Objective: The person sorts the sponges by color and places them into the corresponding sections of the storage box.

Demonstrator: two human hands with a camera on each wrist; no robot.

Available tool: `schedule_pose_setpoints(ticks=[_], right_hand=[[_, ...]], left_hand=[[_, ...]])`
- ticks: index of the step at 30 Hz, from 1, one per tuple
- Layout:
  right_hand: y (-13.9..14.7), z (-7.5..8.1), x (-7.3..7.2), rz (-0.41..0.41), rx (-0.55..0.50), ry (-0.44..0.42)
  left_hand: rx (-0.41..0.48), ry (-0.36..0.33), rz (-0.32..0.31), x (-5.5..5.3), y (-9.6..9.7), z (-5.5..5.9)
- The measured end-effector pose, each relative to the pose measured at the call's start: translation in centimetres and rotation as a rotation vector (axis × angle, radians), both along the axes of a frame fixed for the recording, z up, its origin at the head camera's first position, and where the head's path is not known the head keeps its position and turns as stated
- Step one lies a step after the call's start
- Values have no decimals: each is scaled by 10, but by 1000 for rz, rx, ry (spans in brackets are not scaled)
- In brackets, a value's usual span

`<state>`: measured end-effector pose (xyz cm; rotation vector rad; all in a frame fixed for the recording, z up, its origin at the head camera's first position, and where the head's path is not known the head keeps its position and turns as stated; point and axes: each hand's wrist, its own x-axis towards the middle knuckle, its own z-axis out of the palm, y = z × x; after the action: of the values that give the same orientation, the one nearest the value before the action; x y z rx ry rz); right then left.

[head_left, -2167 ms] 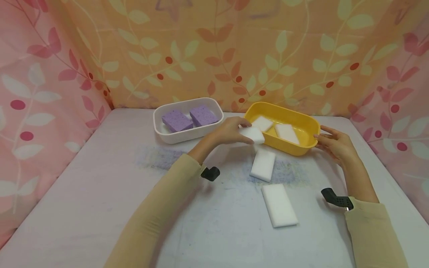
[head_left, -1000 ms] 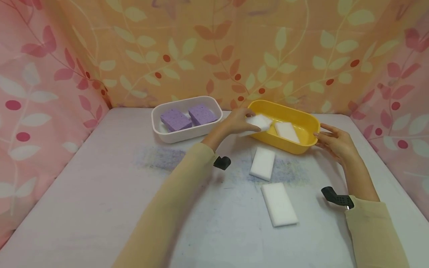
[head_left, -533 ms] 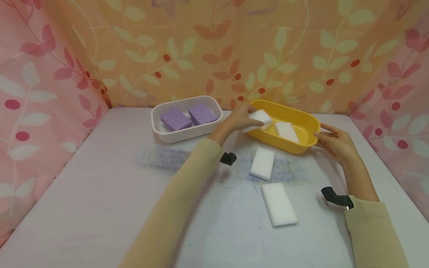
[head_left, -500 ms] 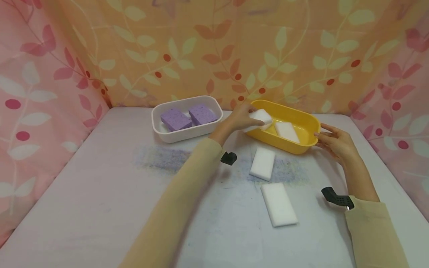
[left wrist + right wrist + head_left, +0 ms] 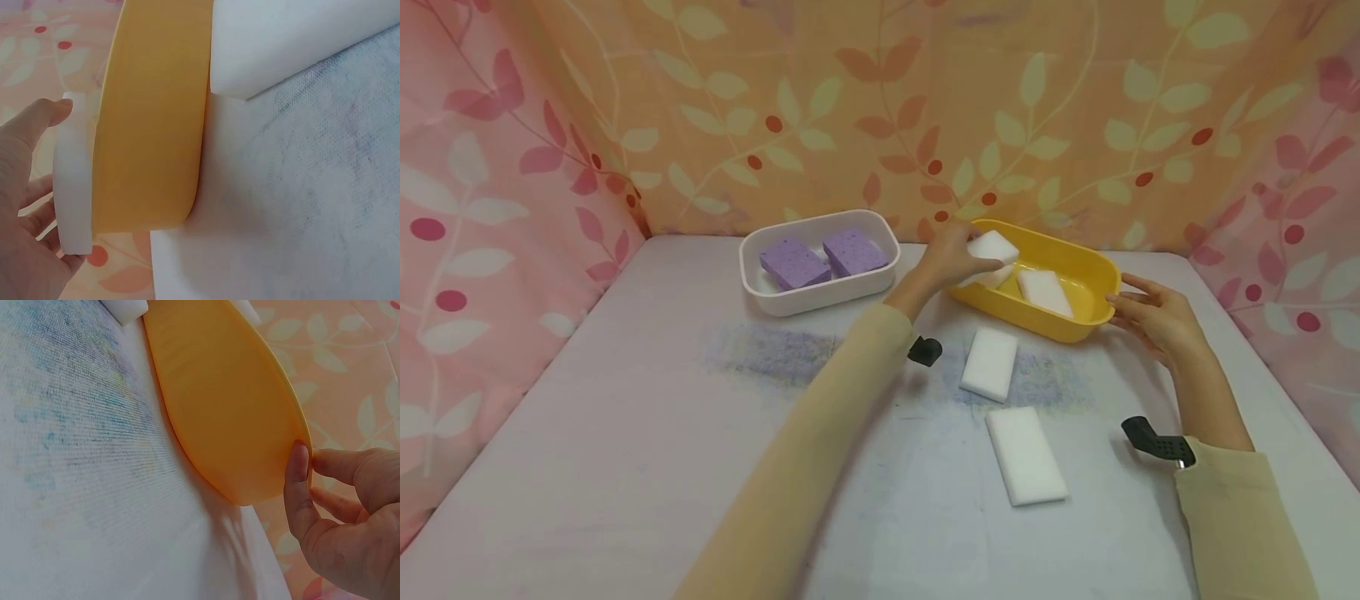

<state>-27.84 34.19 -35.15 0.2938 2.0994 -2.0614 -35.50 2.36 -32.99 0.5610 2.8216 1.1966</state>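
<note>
A white sponge block point(image 5: 995, 248) is held between the thumb and fingers of my left hand point(image 5: 951, 257), above the left end of the yellow tray point(image 5: 1026, 315). In the left wrist view the held sponge point(image 5: 75, 181) stands upright beside the tray's wall point(image 5: 150, 125). Under it, another white sponge in the tray is mostly hidden. A further white sponge point(image 5: 1045, 292) lies in the tray's middle. My right hand point(image 5: 1161, 317) pinches the tray's right-end rim; the right wrist view shows that hand's fingertips point(image 5: 300, 459) at the rim.
Two white sponges lie on the table in front of the tray, one nearer point(image 5: 1026, 454) and one farther point(image 5: 989, 364). Left of the yellow tray stands a white tray point(image 5: 820, 296) with two purple sponges point(image 5: 795, 262). A patterned curtain point(image 5: 715, 100) hangs behind and at the sides.
My left hand has carried the white sponge rightward and away from me, from the yellow tray's front left edge to over its inside. The right hand keeps its hold on the rim.
</note>
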Motion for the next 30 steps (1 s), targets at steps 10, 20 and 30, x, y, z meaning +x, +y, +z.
schedule_pose_setpoints(ticks=[10, 20, 30], right_hand=[[-1, 0, 1, -13, -18, -10], [-3, 0, 2, -16, -40, 8], [-5, -5, 3, 4, -53, 30]], left_hand=[[46, 23, 82, -5, 11, -6], [0, 35, 99, -2, 24, -7], [-9, 55, 115, 0, 27, -11]])
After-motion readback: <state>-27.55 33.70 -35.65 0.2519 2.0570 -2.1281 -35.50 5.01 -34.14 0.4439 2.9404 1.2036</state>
